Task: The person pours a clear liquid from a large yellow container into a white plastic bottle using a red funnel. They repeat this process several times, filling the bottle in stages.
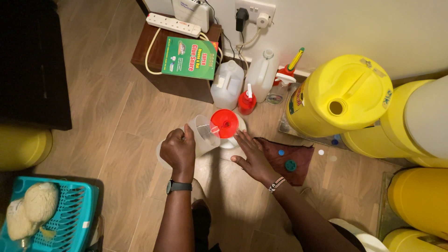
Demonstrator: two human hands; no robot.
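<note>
My left hand [178,150] grips the handle of a clear plastic jug [202,134], tipped toward the red funnel [224,123]. My right hand [252,156], fingers spread flat, braces the white container [233,140] under that funnel. Right of the funnel stands a big yellow drum [343,95]; a dark cloth [285,158] lies nearer, holding a small teal cap [290,164].

Large yellow drums [343,95] stand along the floor's right edge. A green box [190,58] lies on the small brown stand [170,81], a teal basket [65,217] at the bottom-left corner.
</note>
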